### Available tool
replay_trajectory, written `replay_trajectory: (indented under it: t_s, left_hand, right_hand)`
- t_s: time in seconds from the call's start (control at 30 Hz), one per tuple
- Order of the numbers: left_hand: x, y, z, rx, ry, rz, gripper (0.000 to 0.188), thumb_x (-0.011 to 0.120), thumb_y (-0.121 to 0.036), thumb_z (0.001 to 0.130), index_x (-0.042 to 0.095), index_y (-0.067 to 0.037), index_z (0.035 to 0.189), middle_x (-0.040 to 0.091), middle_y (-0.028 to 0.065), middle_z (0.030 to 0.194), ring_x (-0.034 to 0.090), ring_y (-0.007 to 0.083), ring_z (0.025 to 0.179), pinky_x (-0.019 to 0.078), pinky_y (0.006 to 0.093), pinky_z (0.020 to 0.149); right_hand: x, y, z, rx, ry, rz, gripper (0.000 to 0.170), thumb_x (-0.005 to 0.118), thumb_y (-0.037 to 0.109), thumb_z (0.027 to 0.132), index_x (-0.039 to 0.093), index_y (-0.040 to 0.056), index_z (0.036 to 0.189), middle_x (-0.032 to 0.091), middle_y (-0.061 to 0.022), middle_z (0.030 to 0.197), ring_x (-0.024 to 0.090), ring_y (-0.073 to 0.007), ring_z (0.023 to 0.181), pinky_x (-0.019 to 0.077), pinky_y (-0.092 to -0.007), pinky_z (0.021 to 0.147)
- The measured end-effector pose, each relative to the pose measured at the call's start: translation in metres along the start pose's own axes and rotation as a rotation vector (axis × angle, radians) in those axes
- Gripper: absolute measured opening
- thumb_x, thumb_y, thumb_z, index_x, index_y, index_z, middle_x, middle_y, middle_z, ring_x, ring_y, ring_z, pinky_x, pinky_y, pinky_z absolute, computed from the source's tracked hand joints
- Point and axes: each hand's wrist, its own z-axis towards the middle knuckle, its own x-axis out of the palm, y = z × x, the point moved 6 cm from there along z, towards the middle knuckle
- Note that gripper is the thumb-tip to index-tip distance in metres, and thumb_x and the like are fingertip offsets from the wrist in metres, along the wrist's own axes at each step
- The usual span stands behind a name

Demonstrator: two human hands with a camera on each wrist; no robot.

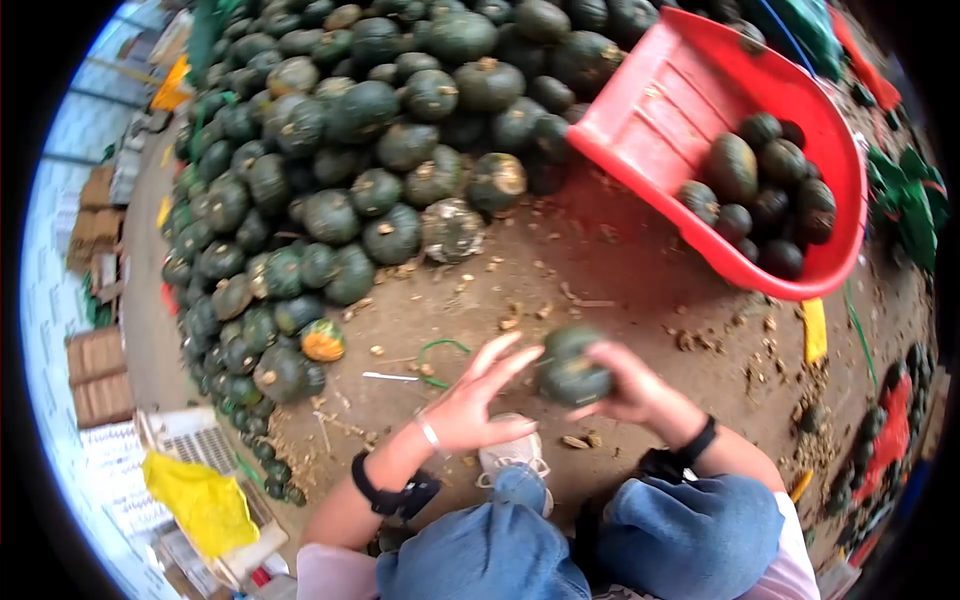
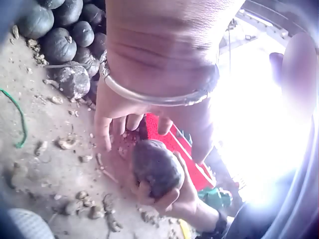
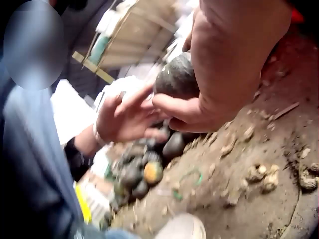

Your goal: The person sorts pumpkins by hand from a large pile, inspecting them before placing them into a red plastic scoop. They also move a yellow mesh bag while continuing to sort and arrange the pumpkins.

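Note:
A dark green pumpkin (image 1: pixel 574 367) is gripped in the right hand (image 1: pixel 634 385), above the ground in front of the knees. The left hand (image 1: pixel 475 400) is just left of it, fingers spread, holding nothing. In the left wrist view the pumpkin (image 2: pixel 157 168) lies in the curled fingers of the right hand (image 2: pixel 187 196), below the left hand (image 2: pixel 154 107). The right wrist view has the pumpkin (image 3: pixel 177 77) partly hidden by the right hand (image 3: pixel 214 99), with the left hand (image 3: pixel 127 117) beside it.
A large pile of green pumpkins (image 1: pixel 330 215) fills the upper left. The red scoop-shaped container (image 1: pixel 640 110) at upper right holds several pumpkins. Dry stem bits and a green cord (image 1: pixel 430 362) lie on the ground. At lower left is yellow cloth (image 1: pixel 200 500).

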Motion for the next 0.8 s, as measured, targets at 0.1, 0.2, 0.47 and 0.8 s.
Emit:
replay_trajectory:
  t_s: [0.1, 0.2, 0.47, 0.8]
  left_hand:
    - [-0.047, 0.044, 0.011, -0.092, -0.265, 0.401, 0.082, 0.073, -0.034, 0.073, 0.037, -0.009, 0.142, 0.028, 0.024, 0.145, 0.032, 0.0435, 0.131, 0.0292, 0.0539, 0.109]
    - [-0.122, 0.119, 0.013, -0.28, -0.687, 0.704, 0.081, 0.072, -0.022, 0.07, 0.035, -0.003, 0.14, 0.033, 0.026, 0.14, 0.036, 0.0441, 0.125, 0.0315, 0.0534, 0.107]
    - [-0.234, 0.174, 0.092, -0.707, -0.682, 0.813, 0.091, 0.079, -0.031, 0.065, 0.034, -0.013, 0.143, 0.037, 0.022, 0.14, 0.04, 0.0415, 0.125, 0.0371, 0.0452, 0.107]
    - [-0.062, 0.033, 0.064, -0.131, -0.071, -0.028, 0.083, 0.078, -0.047, 0.072, 0.045, -0.007, 0.137, 0.052, 0.0168, 0.127, 0.049, 0.0309, 0.123, 0.0406, 0.0421, 0.104]
  right_hand:
    - [-0.015, 0.081, -0.059, -0.498, -0.246, 0.239, 0.073, 0.067, 0.05, 0.083, 0.04, 0.0086, 0.137, 0.055, -0.0123, 0.125, 0.065, -0.0229, 0.096, 0.0597, -0.0299, 0.063]
    - [0.009, 0.127, -0.109, -0.557, 0.673, 0.435, 0.102, 0.069, 0.055, 0.081, 0.012, 0.0081, 0.151, 0.056, -0.0203, 0.126, 0.066, -0.0222, 0.084, 0.0557, -0.0246, 0.059]
    - [0.008, 0.018, -0.036, 0.019, 0.204, -0.37, 0.064, 0.072, 0.021, 0.085, 0.042, -0.0036, 0.137, 0.06, -0.017, 0.123, 0.063, -0.0268, 0.105, 0.0513, -0.0394, 0.092]
    - [0.016, 0.016, 0.005, -0.079, -0.009, 0.085, 0.064, 0.06, 0.047, 0.089, 0.037, 0.0144, 0.14, 0.05, -0.0154, 0.132, 0.063, -0.0331, 0.103, 0.0568, -0.0456, 0.079]
